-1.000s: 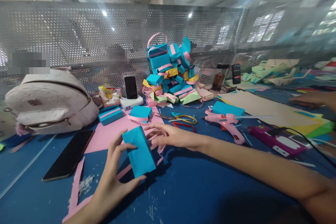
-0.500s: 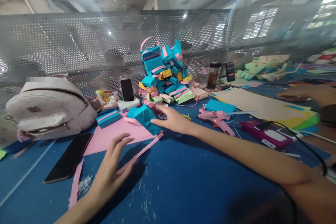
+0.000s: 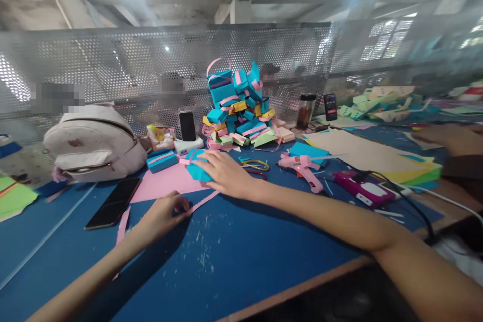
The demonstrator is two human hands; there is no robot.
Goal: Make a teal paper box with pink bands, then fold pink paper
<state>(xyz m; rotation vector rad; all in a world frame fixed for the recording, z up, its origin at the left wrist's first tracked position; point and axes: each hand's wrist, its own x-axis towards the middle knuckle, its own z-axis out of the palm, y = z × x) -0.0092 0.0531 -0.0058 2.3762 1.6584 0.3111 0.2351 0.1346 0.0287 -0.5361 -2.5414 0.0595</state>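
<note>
My right hand (image 3: 228, 175) reaches across the table, its fingers closed over a small blue paper box (image 3: 196, 167) with a pink strip band. The hand hides the right side of this box. Closer to me, my left hand (image 3: 164, 215) has its fingers curled and pinches the near end of a pink paper strip (image 3: 204, 202). The strip's far end runs beneath my right hand. A pink paper sheet (image 3: 158, 184) lies behind my left hand, and another blue box with a pink band (image 3: 162, 160) sits at its back edge.
On the left are a white backpack (image 3: 90, 146) and a black phone (image 3: 113, 204). Behind my hands rises a pile of blue paper boxes (image 3: 245, 110). To the right lie yellow-handled scissors (image 3: 260, 165), a pink glue gun (image 3: 302, 165) and a purple power bank (image 3: 360, 188) with cables.
My left hand has gone from open to pinching the pink strip. My right hand and the blue box have shifted left over the pink sheet. The camera view has also shifted.
</note>
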